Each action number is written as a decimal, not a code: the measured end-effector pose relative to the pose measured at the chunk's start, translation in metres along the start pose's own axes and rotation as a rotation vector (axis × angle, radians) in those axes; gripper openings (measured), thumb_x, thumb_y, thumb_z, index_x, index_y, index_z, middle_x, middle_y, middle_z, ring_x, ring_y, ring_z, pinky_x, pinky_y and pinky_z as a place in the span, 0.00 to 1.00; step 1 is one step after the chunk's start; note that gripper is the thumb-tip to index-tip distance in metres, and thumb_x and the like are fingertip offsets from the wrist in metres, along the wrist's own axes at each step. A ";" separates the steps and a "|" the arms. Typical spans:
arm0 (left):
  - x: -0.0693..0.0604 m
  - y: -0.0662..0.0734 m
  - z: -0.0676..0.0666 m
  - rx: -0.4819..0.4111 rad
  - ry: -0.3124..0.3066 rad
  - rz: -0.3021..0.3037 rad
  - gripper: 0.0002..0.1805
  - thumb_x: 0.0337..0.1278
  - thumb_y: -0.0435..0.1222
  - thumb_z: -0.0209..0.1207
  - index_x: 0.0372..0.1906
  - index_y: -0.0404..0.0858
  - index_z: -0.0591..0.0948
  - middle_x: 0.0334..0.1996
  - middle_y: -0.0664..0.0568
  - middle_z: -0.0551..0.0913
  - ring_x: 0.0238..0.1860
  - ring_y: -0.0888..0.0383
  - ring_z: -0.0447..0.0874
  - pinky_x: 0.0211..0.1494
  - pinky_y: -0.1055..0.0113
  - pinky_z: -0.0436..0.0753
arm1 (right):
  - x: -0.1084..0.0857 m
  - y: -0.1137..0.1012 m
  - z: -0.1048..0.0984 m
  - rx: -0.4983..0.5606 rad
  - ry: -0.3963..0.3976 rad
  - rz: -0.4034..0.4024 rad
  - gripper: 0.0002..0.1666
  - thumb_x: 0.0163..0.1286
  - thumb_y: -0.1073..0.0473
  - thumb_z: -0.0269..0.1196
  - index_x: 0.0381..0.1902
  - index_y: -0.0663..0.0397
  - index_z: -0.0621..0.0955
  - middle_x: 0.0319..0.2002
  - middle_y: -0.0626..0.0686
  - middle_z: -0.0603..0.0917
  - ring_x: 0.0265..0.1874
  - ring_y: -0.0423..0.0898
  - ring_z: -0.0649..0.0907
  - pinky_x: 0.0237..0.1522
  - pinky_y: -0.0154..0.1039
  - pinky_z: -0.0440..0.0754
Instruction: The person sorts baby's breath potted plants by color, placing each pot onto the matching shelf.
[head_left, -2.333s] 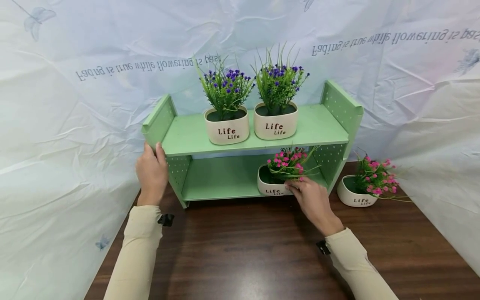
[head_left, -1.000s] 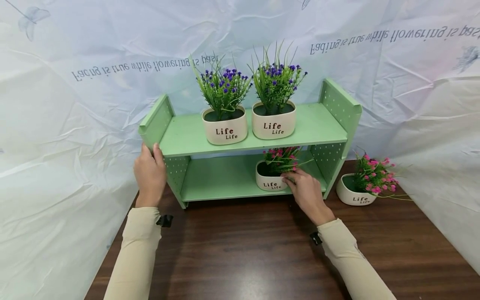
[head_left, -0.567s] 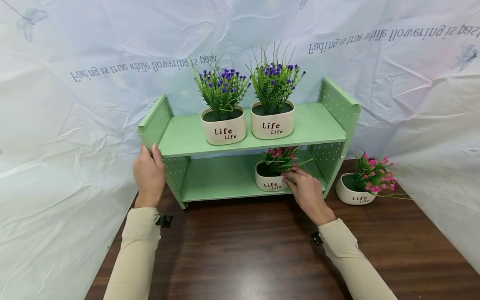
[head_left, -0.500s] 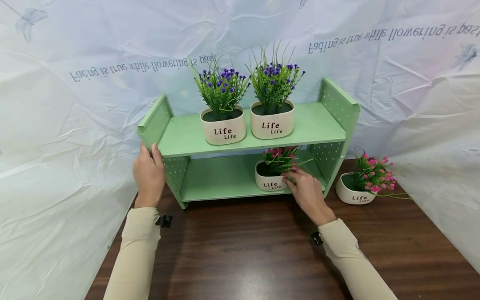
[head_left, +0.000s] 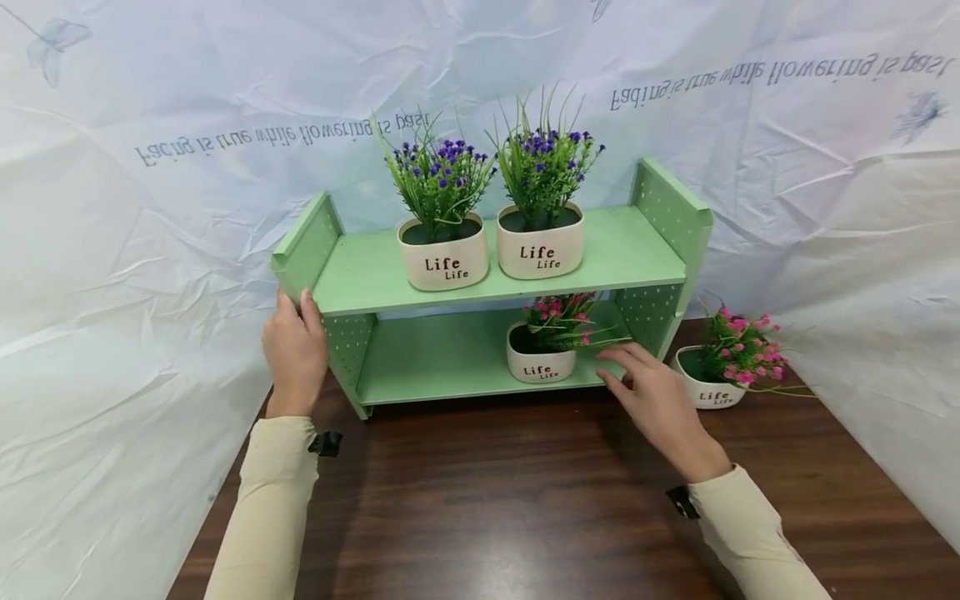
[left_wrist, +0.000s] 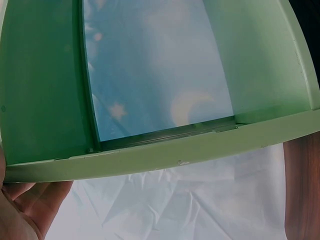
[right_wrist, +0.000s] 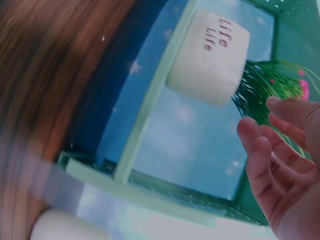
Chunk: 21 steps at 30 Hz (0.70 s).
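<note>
My left hand (head_left: 295,354) grips the left side panel of the green two-tier shelf (head_left: 427,357); in the left wrist view its fingers (left_wrist: 47,202) pass behind the panel's edge. A white "Life" flowerpot (head_left: 541,367) with pink flowers stands upright on the lower tier, right of the middle. Just right of that pot my right hand (head_left: 660,408) hovers with fingers spread and nothing between them. The right wrist view has the same hand (right_wrist: 290,175) apart from the pot, near its grass blades.
Two white pots with purple flowers, a left one (head_left: 444,258) and a right one (head_left: 540,246), stand on the upper tier. Another pink-flowered pot (head_left: 711,383) sits on the brown table (head_left: 480,500), right of the shelf. A printed cloth (head_left: 247,67) hangs behind.
The pink-flowered pot went slightly back and left on the lower tier in my right hand. That hand has since let go and moved right. My left hand keeps its grip on the shelf.
</note>
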<state>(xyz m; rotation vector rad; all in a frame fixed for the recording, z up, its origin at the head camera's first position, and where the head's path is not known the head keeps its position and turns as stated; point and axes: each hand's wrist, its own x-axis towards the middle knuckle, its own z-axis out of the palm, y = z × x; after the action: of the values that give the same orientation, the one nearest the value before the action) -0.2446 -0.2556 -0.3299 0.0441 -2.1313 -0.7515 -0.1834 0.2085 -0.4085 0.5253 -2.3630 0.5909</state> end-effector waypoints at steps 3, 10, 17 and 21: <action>0.000 0.000 0.000 0.000 -0.003 -0.001 0.24 0.87 0.45 0.43 0.45 0.26 0.75 0.21 0.36 0.70 0.27 0.28 0.74 0.36 0.35 0.70 | -0.006 -0.001 -0.015 -0.014 0.039 -0.012 0.18 0.64 0.65 0.77 0.51 0.49 0.88 0.47 0.50 0.87 0.26 0.44 0.86 0.23 0.39 0.79; 0.000 0.000 -0.001 0.003 0.003 -0.009 0.23 0.87 0.45 0.44 0.44 0.27 0.75 0.22 0.34 0.71 0.29 0.26 0.75 0.37 0.33 0.69 | -0.024 0.011 -0.040 -0.071 0.084 -0.020 0.17 0.63 0.63 0.76 0.50 0.50 0.88 0.43 0.49 0.87 0.24 0.45 0.84 0.19 0.36 0.74; -0.001 0.000 0.000 0.006 0.000 -0.009 0.22 0.87 0.45 0.44 0.41 0.28 0.73 0.21 0.36 0.70 0.28 0.28 0.75 0.36 0.35 0.69 | -0.050 0.038 -0.052 -0.121 0.126 0.073 0.15 0.62 0.65 0.77 0.46 0.52 0.89 0.40 0.51 0.88 0.28 0.49 0.87 0.25 0.39 0.78; 0.000 0.000 0.001 0.009 0.004 -0.008 0.22 0.87 0.45 0.44 0.40 0.29 0.73 0.21 0.36 0.70 0.27 0.28 0.74 0.36 0.35 0.69 | -0.061 0.051 -0.059 -0.118 0.106 0.196 0.11 0.67 0.66 0.74 0.46 0.56 0.88 0.41 0.57 0.88 0.34 0.56 0.88 0.30 0.49 0.81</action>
<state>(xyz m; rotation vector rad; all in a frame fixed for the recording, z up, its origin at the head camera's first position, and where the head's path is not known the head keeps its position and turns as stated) -0.2448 -0.2554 -0.3305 0.0592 -2.1324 -0.7462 -0.1364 0.2949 -0.4222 0.2056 -2.3460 0.5477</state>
